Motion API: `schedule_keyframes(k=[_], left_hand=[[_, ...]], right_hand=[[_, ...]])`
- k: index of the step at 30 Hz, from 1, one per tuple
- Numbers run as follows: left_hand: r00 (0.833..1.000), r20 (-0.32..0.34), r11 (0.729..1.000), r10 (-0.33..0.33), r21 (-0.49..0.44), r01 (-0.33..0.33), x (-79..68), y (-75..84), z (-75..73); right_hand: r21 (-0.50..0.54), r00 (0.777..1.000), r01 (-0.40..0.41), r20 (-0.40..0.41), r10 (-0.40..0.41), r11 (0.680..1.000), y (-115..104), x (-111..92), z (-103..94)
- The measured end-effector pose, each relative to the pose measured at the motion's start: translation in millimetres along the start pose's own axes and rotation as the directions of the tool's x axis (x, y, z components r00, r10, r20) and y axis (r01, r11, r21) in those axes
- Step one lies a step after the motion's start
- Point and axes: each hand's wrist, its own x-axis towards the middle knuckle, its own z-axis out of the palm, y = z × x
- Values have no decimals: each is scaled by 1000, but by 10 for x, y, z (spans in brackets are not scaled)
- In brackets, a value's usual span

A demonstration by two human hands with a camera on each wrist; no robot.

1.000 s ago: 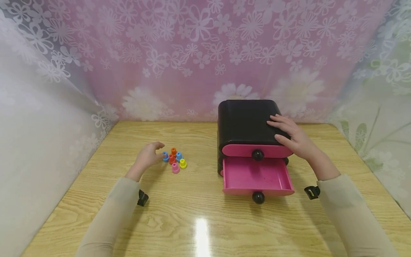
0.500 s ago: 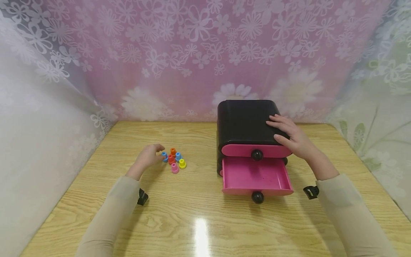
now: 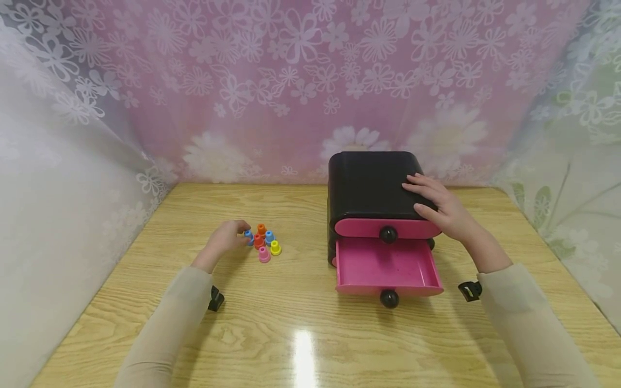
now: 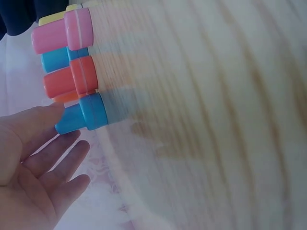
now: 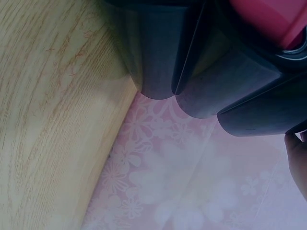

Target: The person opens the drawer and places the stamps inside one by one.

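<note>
In the head view, my left hand [image 3: 225, 240] is at the left of a cluster of small plastic toy stamps. Its thumb and index finger pinch the narrow top of a blue stamp [image 4: 94, 111], whose wide base stands on the table. Close by are a red stamp [image 3: 259, 241], an orange one [image 3: 261, 230], a second blue one [image 3: 269, 237], a yellow one [image 3: 275, 248] and a pink one [image 3: 264, 255]. My right hand [image 3: 443, 210] rests with spread fingers on the top right edge of a black drawer cabinet [image 3: 373, 180].
The cabinet's lower pink drawer [image 3: 388, 264] is pulled out, with a black knob on its front. Above it, the upper drawer [image 3: 364, 228] is closed. Flowered curtains [image 3: 291, 81] hang behind and beside the wooden table [image 3: 271, 323].
My left fingers have closed in on the blue stamp's top, and the hand has shifted slightly toward the cluster. My right hand and the cabinet stay put.
</note>
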Motion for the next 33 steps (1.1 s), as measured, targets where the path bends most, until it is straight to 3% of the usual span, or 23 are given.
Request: schedule_keyframes(k=[25,33], left_hand=[[999,-45,1000,-15,-18,14,8,-32,30],[995,-97,997,-13,-82,5,-28,-57,-15]], right_hand=[[-4,1000,-11,3,11,1000,-4,0,2],[22,1000,-9,-3,9,1000,-336,54,-35]])
